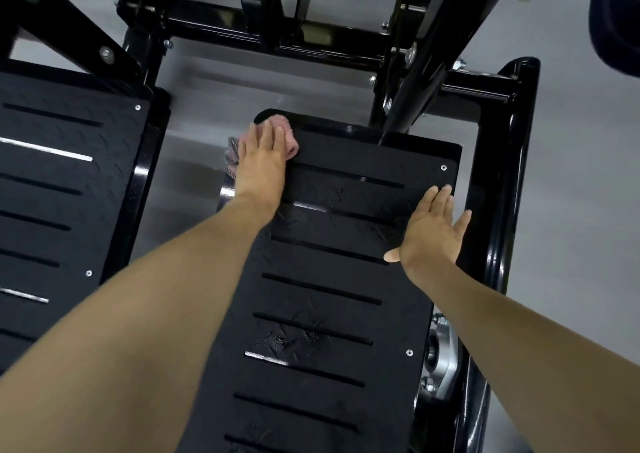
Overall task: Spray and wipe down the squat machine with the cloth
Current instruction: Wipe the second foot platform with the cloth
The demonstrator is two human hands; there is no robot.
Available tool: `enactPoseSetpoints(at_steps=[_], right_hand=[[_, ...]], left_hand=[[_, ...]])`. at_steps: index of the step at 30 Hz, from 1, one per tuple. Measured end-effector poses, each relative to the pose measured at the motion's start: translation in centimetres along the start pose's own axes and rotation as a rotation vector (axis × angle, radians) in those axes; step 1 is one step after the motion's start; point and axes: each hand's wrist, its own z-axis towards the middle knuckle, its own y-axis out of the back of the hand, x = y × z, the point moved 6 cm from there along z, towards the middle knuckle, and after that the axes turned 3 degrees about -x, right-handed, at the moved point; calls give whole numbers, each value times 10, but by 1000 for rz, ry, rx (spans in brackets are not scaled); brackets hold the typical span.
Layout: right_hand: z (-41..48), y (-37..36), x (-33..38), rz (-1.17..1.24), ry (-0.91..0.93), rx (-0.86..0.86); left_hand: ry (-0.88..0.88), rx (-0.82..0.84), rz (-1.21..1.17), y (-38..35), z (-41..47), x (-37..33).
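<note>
The squat machine's right black foot plate [332, 279] has long slots and wet streaks on it. My left hand [261, 156] lies flat with straight fingers on a pink cloth [289, 137], pressing it onto the plate's far left corner. My right hand [431, 229] hovers or rests with spread straight fingers near the plate's right edge and holds nothing. No spray bottle is in view.
A second slotted black foot plate [62, 189] lies to the left, with a gap of grey floor [194, 161] between. The black steel frame [502, 161] runs along the right side and across the far end. A silver bearing mount [441, 352] sits under the plate's right edge.
</note>
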Motion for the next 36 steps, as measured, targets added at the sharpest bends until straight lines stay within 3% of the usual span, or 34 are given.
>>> enactPoseSetpoints(at_steps=[2, 4, 6, 9, 11, 15, 18, 20, 22, 25, 28, 32, 34, 36], right_hand=[[-1, 0, 0, 9, 7, 2], [-2, 0, 1, 19, 10, 5], [-2, 0, 1, 26, 8, 13], [-1, 0, 1, 26, 5, 25], [-1, -1, 1, 5, 8, 27], [0, 0, 2, -7, -1, 0], [0, -1, 3, -2, -1, 0], [0, -2, 2, -2, 0, 2], [0, -1, 2, 9, 2, 17], [0, -1, 0, 24, 3, 28], [-1, -1, 1, 34, 8, 16], [1, -4, 0, 50, 0, 14], [2, -6, 1, 71, -4, 16], [2, -7, 3, 88, -13, 13]], left_hand=[[112, -10, -116, 0, -6, -20], [17, -82, -114, 1, -9, -56], [-264, -79, -40, 0, -16, -100], [-725, 63, -11, -1, -24, -120], [-832, 38, 33, 7, -15, -97], [-488, 20, 23, 10, 7, -48], [-309, 22, -32, 5, 6, -78], [-411, 52, -97, 1, -2, -115], [-646, 131, -188, -2, -22, -143], [-822, 93, -175, 8, -32, -134], [-684, 96, -63, 14, -7, -113], [-351, 53, -261, 17, -4, -114], [-442, 75, -265, 18, -20, -138], [-650, 129, -183, 13, -34, -158]])
